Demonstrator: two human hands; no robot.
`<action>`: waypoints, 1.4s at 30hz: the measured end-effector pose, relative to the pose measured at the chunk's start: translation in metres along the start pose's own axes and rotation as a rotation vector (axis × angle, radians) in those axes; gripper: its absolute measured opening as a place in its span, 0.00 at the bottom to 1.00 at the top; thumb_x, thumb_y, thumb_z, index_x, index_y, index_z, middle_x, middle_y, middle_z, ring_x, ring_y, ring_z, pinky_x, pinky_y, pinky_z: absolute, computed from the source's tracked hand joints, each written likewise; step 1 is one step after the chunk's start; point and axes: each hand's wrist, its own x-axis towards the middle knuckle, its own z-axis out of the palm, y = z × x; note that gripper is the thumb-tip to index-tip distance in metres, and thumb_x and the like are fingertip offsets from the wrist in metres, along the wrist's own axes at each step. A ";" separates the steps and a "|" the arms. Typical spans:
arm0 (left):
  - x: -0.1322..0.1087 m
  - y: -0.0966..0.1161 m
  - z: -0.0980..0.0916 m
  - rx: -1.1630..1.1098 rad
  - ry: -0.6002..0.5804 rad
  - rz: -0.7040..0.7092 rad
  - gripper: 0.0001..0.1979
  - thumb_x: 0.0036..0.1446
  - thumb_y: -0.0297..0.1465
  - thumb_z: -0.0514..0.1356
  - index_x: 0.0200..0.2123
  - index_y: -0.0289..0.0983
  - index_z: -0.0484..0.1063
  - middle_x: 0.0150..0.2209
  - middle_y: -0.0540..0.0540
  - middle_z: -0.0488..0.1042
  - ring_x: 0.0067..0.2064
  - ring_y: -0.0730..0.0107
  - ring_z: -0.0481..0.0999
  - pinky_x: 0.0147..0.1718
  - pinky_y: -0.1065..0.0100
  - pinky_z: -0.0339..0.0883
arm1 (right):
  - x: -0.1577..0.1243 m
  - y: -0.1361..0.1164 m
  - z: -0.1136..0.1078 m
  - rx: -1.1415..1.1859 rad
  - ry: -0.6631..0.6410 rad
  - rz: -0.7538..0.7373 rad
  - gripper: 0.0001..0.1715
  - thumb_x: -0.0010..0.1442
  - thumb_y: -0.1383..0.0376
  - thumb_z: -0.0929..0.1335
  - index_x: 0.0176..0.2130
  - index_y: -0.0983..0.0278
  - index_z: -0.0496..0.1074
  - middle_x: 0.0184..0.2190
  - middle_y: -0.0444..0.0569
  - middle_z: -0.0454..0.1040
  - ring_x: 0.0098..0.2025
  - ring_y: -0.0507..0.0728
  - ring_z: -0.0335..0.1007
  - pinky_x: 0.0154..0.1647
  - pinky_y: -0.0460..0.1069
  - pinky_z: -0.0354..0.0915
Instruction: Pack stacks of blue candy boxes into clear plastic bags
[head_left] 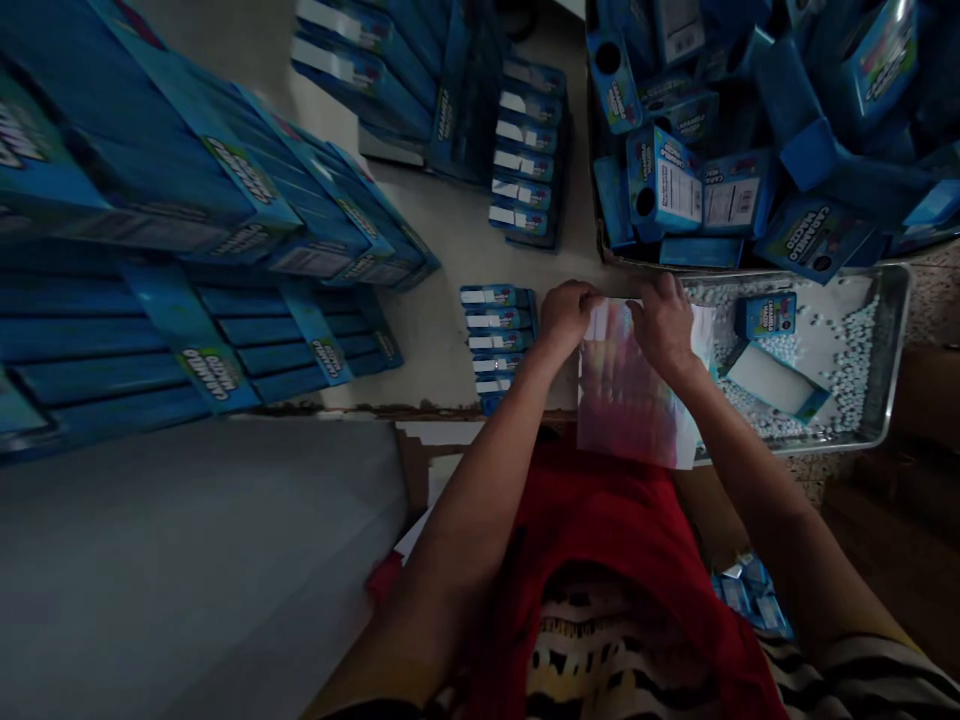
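Observation:
A glossy, pinkish sheet point(626, 405) with a pale right margin hangs over the table's front edge, a small whitish patch at its upper left corner. My left hand point(568, 318) is closed, its fingertips pinching at that corner. At the top edge, right of the middle, the fingers of my right hand point(664, 325) are bent and pressed together on the sheet. Just left of my left hand lies a row of small blue candy boxes point(499, 342), with white strips on their ends. Right of the sheet, a metal tray point(892, 350) holds small white pellets, a blue box point(766, 315) and an opened-looking box point(778, 380).
A large carton point(604, 235) heaped with blue boxes stands behind the tray. Another row of boxes point(529, 150) and stacked boxes point(375, 75) sit farther back. Tall banded stacks point(187, 200) fill the left. The table's front edge point(360, 411) runs before my red apron.

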 end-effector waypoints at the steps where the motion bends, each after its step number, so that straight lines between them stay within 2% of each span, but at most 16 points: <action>1: -0.001 0.001 0.000 0.016 0.004 -0.007 0.11 0.63 0.30 0.61 0.40 0.36 0.85 0.43 0.41 0.83 0.48 0.57 0.79 0.50 0.62 0.67 | -0.004 -0.006 0.005 0.005 0.025 -0.041 0.20 0.73 0.64 0.65 0.60 0.62 0.76 0.56 0.59 0.75 0.56 0.68 0.68 0.57 0.60 0.65; 8: -0.007 0.001 -0.003 0.052 -0.005 -0.044 0.12 0.64 0.31 0.60 0.39 0.36 0.84 0.43 0.40 0.85 0.46 0.59 0.80 0.48 0.63 0.68 | -0.024 -0.027 0.037 -0.056 -0.002 -0.075 0.24 0.76 0.65 0.60 0.65 0.61 0.73 0.58 0.60 0.75 0.58 0.70 0.64 0.59 0.64 0.60; 13: -0.010 -0.001 -0.005 0.012 -0.032 -0.062 0.12 0.64 0.32 0.60 0.39 0.37 0.84 0.43 0.41 0.85 0.46 0.59 0.80 0.48 0.63 0.68 | -0.037 -0.030 0.043 -0.074 -0.021 -0.090 0.30 0.74 0.69 0.59 0.70 0.62 0.67 0.66 0.61 0.70 0.62 0.70 0.61 0.62 0.66 0.57; 17: -0.010 0.003 -0.005 0.054 -0.007 -0.091 0.11 0.64 0.33 0.60 0.38 0.37 0.84 0.43 0.39 0.85 0.46 0.56 0.81 0.47 0.61 0.68 | -0.046 -0.030 0.042 -0.078 0.022 -0.097 0.28 0.73 0.70 0.61 0.66 0.56 0.71 0.68 0.58 0.68 0.67 0.70 0.56 0.65 0.67 0.54; 19: -0.009 0.006 -0.006 0.063 -0.003 -0.100 0.11 0.64 0.32 0.61 0.38 0.37 0.84 0.43 0.38 0.85 0.47 0.54 0.80 0.48 0.60 0.68 | -0.049 -0.031 0.038 -0.065 0.058 -0.069 0.21 0.73 0.67 0.63 0.59 0.56 0.76 0.68 0.57 0.68 0.68 0.70 0.56 0.65 0.66 0.55; 22: -0.004 0.009 -0.005 0.057 0.000 -0.091 0.09 0.64 0.31 0.61 0.38 0.37 0.83 0.44 0.38 0.84 0.49 0.52 0.80 0.50 0.59 0.68 | -0.054 -0.035 0.026 -0.023 0.099 0.016 0.11 0.71 0.63 0.67 0.46 0.58 0.80 0.62 0.56 0.72 0.64 0.70 0.60 0.61 0.65 0.57; 26: 0.006 0.011 -0.002 0.030 0.014 -0.051 0.10 0.67 0.31 0.60 0.38 0.36 0.82 0.44 0.37 0.83 0.51 0.49 0.79 0.53 0.57 0.67 | -0.071 -0.048 -0.002 0.081 0.129 0.151 0.06 0.68 0.63 0.69 0.39 0.58 0.79 0.44 0.53 0.79 0.52 0.67 0.69 0.56 0.63 0.60; 29: 0.004 0.015 -0.006 -0.024 0.051 0.018 0.10 0.67 0.28 0.61 0.48 0.35 0.81 0.51 0.36 0.81 0.58 0.49 0.76 0.60 0.57 0.65 | -0.095 -0.063 -0.032 0.271 0.203 0.240 0.06 0.65 0.61 0.71 0.34 0.58 0.77 0.34 0.47 0.78 0.41 0.62 0.71 0.50 0.60 0.64; 31: -0.011 0.018 -0.018 -0.123 0.104 0.104 0.15 0.68 0.29 0.63 0.56 0.37 0.78 0.58 0.37 0.77 0.64 0.51 0.72 0.63 0.58 0.63 | -0.111 -0.075 -0.050 0.454 0.221 0.300 0.07 0.63 0.59 0.73 0.32 0.57 0.76 0.31 0.45 0.77 0.37 0.60 0.71 0.45 0.57 0.66; 33: -0.039 0.017 -0.034 -0.312 0.122 0.120 0.16 0.70 0.37 0.62 0.57 0.39 0.77 0.58 0.39 0.77 0.63 0.53 0.74 0.62 0.60 0.66 | -0.124 -0.086 -0.065 0.641 0.191 0.369 0.08 0.61 0.58 0.74 0.32 0.57 0.77 0.30 0.44 0.78 0.34 0.58 0.71 0.40 0.54 0.67; 35: -0.074 0.012 -0.050 -0.586 -0.004 0.028 0.23 0.70 0.50 0.59 0.51 0.38 0.79 0.51 0.39 0.80 0.55 0.55 0.80 0.54 0.61 0.73 | -0.134 -0.095 -0.072 0.788 0.146 0.429 0.09 0.59 0.56 0.76 0.33 0.58 0.79 0.30 0.44 0.79 0.33 0.57 0.72 0.38 0.53 0.67; 36: -0.092 0.009 -0.057 -0.733 -0.113 -0.038 0.29 0.66 0.57 0.59 0.49 0.36 0.79 0.48 0.38 0.81 0.52 0.56 0.82 0.50 0.61 0.76 | -0.137 -0.099 -0.073 0.843 0.126 0.451 0.09 0.58 0.56 0.77 0.33 0.58 0.79 0.31 0.44 0.79 0.34 0.57 0.72 0.38 0.53 0.67; 38: -0.124 0.000 -0.066 -0.981 -0.334 -0.134 0.40 0.52 0.66 0.65 0.49 0.36 0.78 0.48 0.36 0.82 0.48 0.55 0.83 0.45 0.61 0.78 | -0.142 -0.105 -0.072 0.934 0.100 0.491 0.11 0.56 0.56 0.79 0.33 0.59 0.80 0.31 0.44 0.79 0.34 0.56 0.72 0.38 0.52 0.67; 39: -0.136 -0.004 -0.067 -1.057 -0.394 -0.157 0.42 0.44 0.65 0.71 0.48 0.36 0.78 0.48 0.36 0.82 0.48 0.55 0.83 0.45 0.61 0.79 | -0.144 -0.107 -0.070 0.973 0.087 0.507 0.11 0.54 0.56 0.79 0.33 0.59 0.80 0.30 0.44 0.79 0.33 0.56 0.72 0.37 0.51 0.67; 40: -0.146 -0.008 -0.067 -1.094 -0.400 -0.173 0.42 0.37 0.62 0.75 0.47 0.37 0.77 0.48 0.37 0.82 0.48 0.57 0.83 0.45 0.62 0.79 | -0.145 -0.110 -0.068 1.008 0.075 0.520 0.12 0.53 0.56 0.80 0.32 0.59 0.80 0.30 0.44 0.79 0.33 0.55 0.72 0.36 0.51 0.66; 42: -0.161 -0.015 -0.065 -1.094 -0.308 -0.215 0.35 0.34 0.54 0.80 0.39 0.37 0.77 0.41 0.42 0.83 0.42 0.62 0.83 0.44 0.64 0.79 | -0.149 -0.115 -0.062 1.052 0.049 0.540 0.13 0.51 0.55 0.81 0.31 0.59 0.80 0.29 0.44 0.79 0.32 0.55 0.71 0.35 0.50 0.66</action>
